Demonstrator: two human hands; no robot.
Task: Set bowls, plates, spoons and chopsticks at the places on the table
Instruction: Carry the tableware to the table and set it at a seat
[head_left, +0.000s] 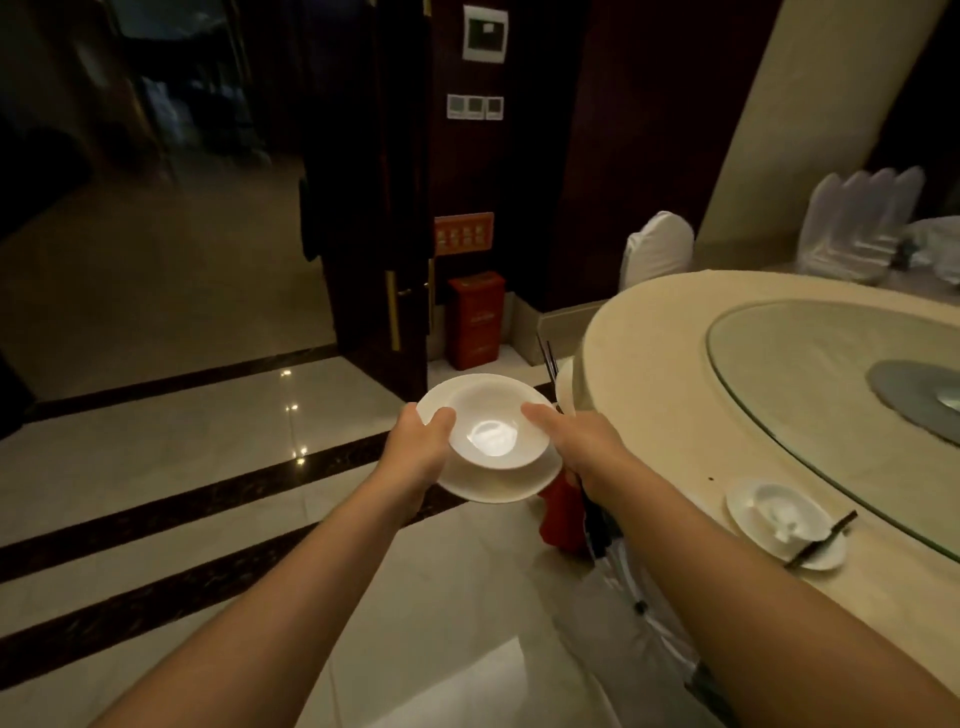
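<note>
We hold a smooth, glossy white bowl (491, 423) sitting on a round white plate (501, 480), both out over the polished tile floor (182, 457), just left of the desk (660, 395). Our left hand (421, 441) grips the left rim of the plate, its thumb curled over onto the bowl's edge. Our right hand (576, 441) holds the right rim in the same way, thumb lying on the bowl; its fingers (569, 475) are curled beneath, and dark chopsticks (549, 358) jut up past that hand, though we cannot tell just how they are held.

The desk is round and covered in plain cream cloth, with a clear glass turntable (831, 405) at its middle. On its near edge rests a second white plate (787, 525) with a small bowl (779, 512) on it; what lies in that bowl is too blurred to name. A dark pair of chopsticks (821, 540) lies slanted across that plate's right side.

Far off, a red box (475, 319) stands against the dark wood wall; its markings cannot be read. A white-covered chair (657, 249) stands beyond the desk.
</note>
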